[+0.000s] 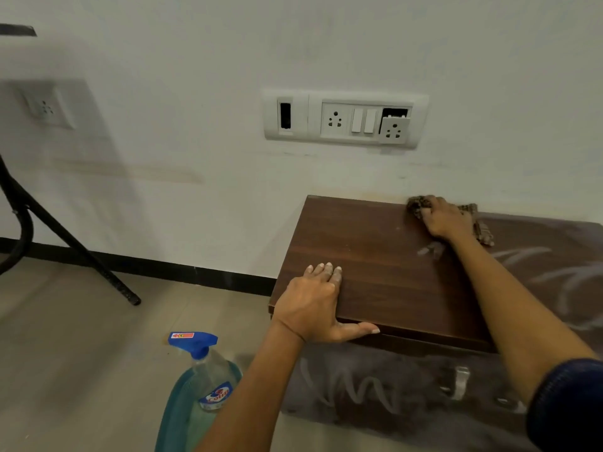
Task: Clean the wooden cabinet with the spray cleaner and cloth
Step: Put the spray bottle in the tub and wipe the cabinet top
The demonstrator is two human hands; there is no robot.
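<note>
The wooden cabinet [385,256] stands against the white wall, its dark brown top wiped on the left and dusty with streaks on the right. My right hand [445,220] presses a brown patterned cloth [417,203] onto the top near the back edge by the wall. My left hand [318,305] lies flat on the front left corner, fingers spread, thumb along the front edge. The spray cleaner [202,383], a clear bottle of blue liquid with a blue trigger head, stands on the floor left of the cabinet, partly behind my left forearm.
A white switch and socket panel [346,120] sits on the wall above the cabinet. A black stand leg [75,246] slants to the tiled floor at the left. The cabinet's dusty front carries a metal handle [458,383]. A black skirting runs along the wall base.
</note>
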